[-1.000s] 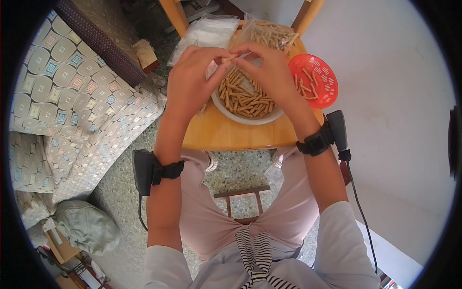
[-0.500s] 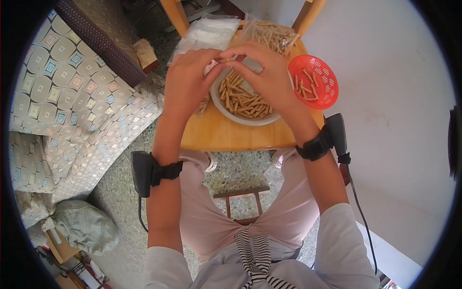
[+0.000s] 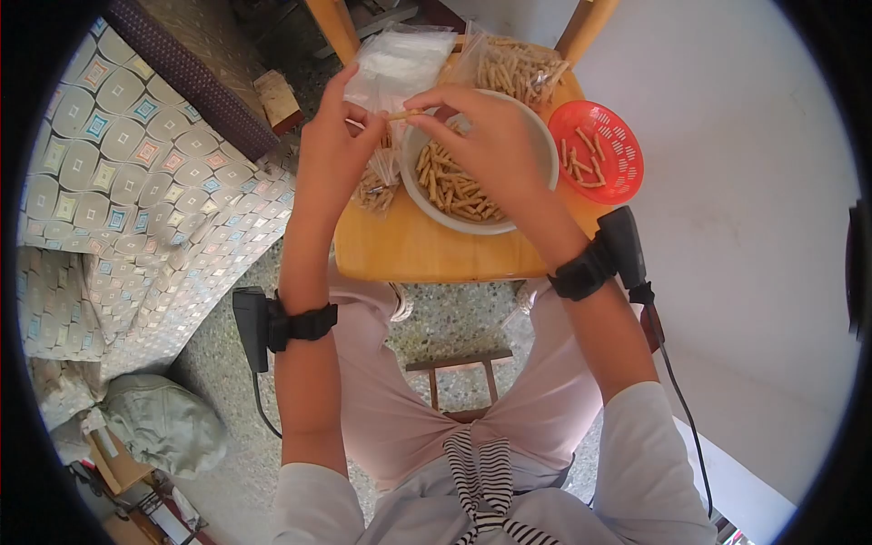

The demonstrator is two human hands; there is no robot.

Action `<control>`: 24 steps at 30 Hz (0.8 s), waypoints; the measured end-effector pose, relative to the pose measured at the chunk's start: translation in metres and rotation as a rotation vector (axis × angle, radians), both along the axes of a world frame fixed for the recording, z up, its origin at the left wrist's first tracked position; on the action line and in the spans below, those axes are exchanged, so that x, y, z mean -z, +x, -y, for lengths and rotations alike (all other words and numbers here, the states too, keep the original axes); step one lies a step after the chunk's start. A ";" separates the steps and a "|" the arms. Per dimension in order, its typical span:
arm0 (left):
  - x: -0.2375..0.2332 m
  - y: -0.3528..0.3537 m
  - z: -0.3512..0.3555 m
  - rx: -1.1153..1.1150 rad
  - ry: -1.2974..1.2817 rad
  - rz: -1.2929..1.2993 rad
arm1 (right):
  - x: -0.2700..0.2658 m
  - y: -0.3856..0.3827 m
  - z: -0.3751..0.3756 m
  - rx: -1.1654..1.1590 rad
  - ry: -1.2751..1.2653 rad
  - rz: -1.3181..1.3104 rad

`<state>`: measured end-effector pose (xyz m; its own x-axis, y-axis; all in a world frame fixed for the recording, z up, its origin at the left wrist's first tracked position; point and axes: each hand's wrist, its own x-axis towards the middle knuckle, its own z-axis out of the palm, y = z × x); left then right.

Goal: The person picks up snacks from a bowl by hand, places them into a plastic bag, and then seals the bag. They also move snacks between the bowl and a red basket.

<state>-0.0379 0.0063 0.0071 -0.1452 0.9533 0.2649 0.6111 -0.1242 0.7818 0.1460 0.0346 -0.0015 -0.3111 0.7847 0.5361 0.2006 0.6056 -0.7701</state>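
Observation:
Between my two hands a short tan stick (image 3: 398, 115) is held level over the left rim of a white bowl (image 3: 550, 173). My left hand (image 3: 336, 150) pinches its left end, with one finger raised away. The other end lies in the fingertips of my right hand (image 3: 495, 136), which reaches across the bowl and covers part of it. Inside the bowl is a heap of similar tan sticks (image 3: 450, 186). Under my left hand, a clear bag of sticks (image 3: 374, 193) lies partly hidden beside the bowl.
A wooden chair seat (image 3: 427, 259) bears the bowl and bags. Right of the bowl, a red plastic basket (image 3: 627, 159) holds several sticks. Farther back are a filled clear bag (image 3: 522, 68) and a stack of clear plastic bags (image 3: 409, 54). A white wall (image 3: 727, 182) stands at right.
My hands have drawn apart and shifted left, showing the stick between them. My left index finger has lifted, and the bag beside the bowl shows more.

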 end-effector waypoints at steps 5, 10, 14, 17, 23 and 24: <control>0.000 -0.005 -0.004 -0.017 0.026 0.163 | 0.012 -0.020 0.002 -0.053 -0.063 0.032; -0.002 -0.005 -0.002 0.017 0.111 0.273 | 0.012 -0.027 0.011 -0.072 -0.070 0.180; -0.007 -0.012 0.000 -0.132 0.129 0.086 | 0.015 -0.022 0.001 -0.154 -0.022 0.152; -0.016 -0.007 0.004 -0.263 0.056 -0.109 | 0.006 -0.009 -0.006 -0.173 -0.008 0.031; -0.010 -0.004 0.000 -0.285 0.444 -0.281 | -0.004 0.043 -0.013 -0.094 -0.180 0.513; -0.009 -0.003 -0.001 -0.203 0.465 -0.280 | 0.002 0.048 -0.014 -0.115 -0.206 0.766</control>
